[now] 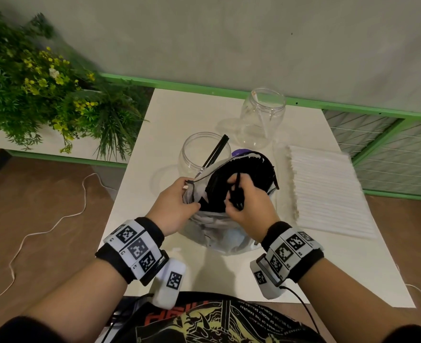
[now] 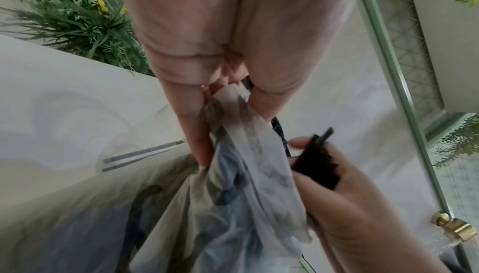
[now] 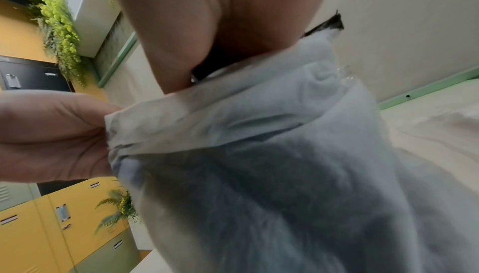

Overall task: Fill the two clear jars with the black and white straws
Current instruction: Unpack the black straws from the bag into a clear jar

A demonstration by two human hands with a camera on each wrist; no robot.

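while our left hand (image 1: 173,206) pinches the near-left rim of a thin white plastic bag (image 1: 216,233), thumb and fingers clamped together on the film, our right hand (image 1: 247,205) sits in the bag's mouth with its grip closed round a small bunch of black straws (image 1: 236,194). the left wrist view shows the same bunch (image 2: 317,166) sticking out of the right fist (image 2: 362,216), ends fanned and pointing up, and the bag's edge (image 2: 233,97) gathered between the left thumb and fingers. more black straws fill the bag just beyond the right grip (image 1: 249,169), dark through the film in the right wrist view (image 3: 259,195).

just beyond the left grip stands a clear jar (image 1: 199,154), upright and open, with a few black straws (image 1: 215,151) leaning in it, their tips over the rim on the side nearest the bag. a second clear jar (image 1: 262,117) stands farther off, beyond the right grip and well apart from it; something pale leans inside, too faint for us to name. a flat stack of white straws (image 1: 328,191) lies on the bench (image 1: 174,115) to the right of the right grip, near the bag.

a leafy plant with yellow flowers (image 1: 43,90) sits off to the left of the left grip, beside the bench.
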